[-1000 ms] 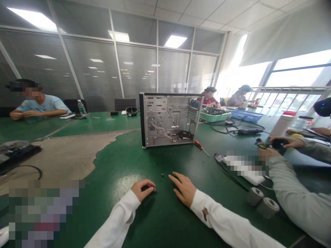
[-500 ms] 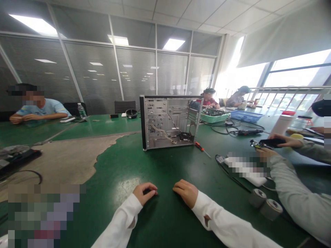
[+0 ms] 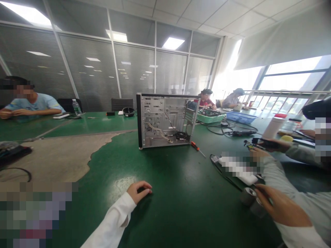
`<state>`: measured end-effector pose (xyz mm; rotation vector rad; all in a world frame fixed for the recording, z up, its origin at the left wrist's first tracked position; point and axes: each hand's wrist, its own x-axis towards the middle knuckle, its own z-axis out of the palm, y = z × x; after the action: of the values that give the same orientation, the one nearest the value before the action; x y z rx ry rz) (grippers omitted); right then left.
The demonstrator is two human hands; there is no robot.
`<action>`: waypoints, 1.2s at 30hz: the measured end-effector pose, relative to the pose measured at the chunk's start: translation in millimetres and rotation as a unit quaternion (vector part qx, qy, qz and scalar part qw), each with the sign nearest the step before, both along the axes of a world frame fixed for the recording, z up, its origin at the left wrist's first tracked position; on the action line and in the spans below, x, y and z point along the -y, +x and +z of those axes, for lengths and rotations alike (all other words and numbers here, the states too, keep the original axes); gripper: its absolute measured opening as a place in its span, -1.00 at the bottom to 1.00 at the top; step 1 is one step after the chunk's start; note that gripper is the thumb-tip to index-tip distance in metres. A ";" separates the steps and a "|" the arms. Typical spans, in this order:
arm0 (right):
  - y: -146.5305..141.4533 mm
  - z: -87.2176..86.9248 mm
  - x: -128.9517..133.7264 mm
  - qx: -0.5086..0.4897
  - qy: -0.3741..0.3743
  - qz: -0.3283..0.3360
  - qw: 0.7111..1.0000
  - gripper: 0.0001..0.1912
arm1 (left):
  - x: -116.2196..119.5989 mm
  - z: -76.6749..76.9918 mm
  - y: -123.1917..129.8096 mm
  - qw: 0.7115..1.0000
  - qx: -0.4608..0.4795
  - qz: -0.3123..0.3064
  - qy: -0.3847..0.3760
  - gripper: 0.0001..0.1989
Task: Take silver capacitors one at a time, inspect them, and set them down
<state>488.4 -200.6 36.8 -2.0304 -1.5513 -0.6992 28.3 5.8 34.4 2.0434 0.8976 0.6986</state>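
My left hand (image 3: 139, 192) rests on the green table (image 3: 165, 206), fingers curled with the fingertips near the thumb; whether anything is between them is hidden. At the lower right, my right hand (image 3: 283, 206) reaches over two grey rolls (image 3: 248, 196), its fingers pointing left at them and partly hiding the nearer one. Whether it touches that roll is not clear. An open metal computer case (image 3: 168, 120) stands upright at mid-table, with cables inside. An orange-handled screwdriver (image 3: 195, 146) lies beside its lower right corner.
A white power strip (image 3: 239, 170) with a black cable lies behind the rolls. Another person's hands (image 3: 258, 153) hold small parts at the right. Green (image 3: 210, 118) and blue (image 3: 240, 117) baskets stand farther back. Brown sheet (image 3: 64, 155) covers the table's left.
My right hand has swung from the table's middle out to the grey rolls at the lower right. My left hand keeps its curled pose. The whole view has shifted slightly.
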 end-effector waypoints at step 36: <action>-13.0 -8.2 23.2 -0.048 -0.095 -0.046 0.993 -0.72 | 0.6 -1.0 -0.5 1.000 0.012 -0.008 0.002 -0.82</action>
<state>475.4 -223.7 28.6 -2.2532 -1.5271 -0.4952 27.8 5.1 33.4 2.0409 0.8661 0.7148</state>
